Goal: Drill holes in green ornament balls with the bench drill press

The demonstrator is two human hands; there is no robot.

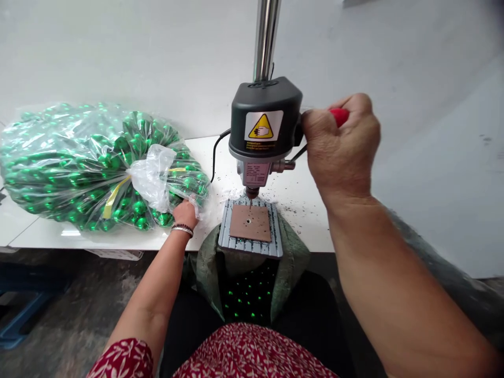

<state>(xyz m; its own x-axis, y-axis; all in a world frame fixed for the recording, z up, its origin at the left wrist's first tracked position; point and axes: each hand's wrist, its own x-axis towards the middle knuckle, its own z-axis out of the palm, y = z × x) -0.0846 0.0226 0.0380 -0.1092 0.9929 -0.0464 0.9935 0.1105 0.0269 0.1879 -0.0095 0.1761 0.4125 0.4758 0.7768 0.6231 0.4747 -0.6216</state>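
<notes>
My right hand (342,147) is closed around the red-tipped feed lever (339,116) at the side of a small bench drill press (263,113). Below its chuck (252,192), a brown square plate (255,223) with a small hole lies on the grooved metal base (226,231). My left hand (186,212), with bracelets at the wrist, reaches into the near right end of a clear plastic bag (151,173) full of shiny green balls (76,216). Its fingers are hidden by the plastic and the balls.
Dark shavings (301,210) are scattered over the white table (315,239). An open green woven sack (291,244) hangs under the drill base, with green balls (250,294) inside. A black cord (214,157) runs behind the drill. A blue stool (23,310) stands at lower left.
</notes>
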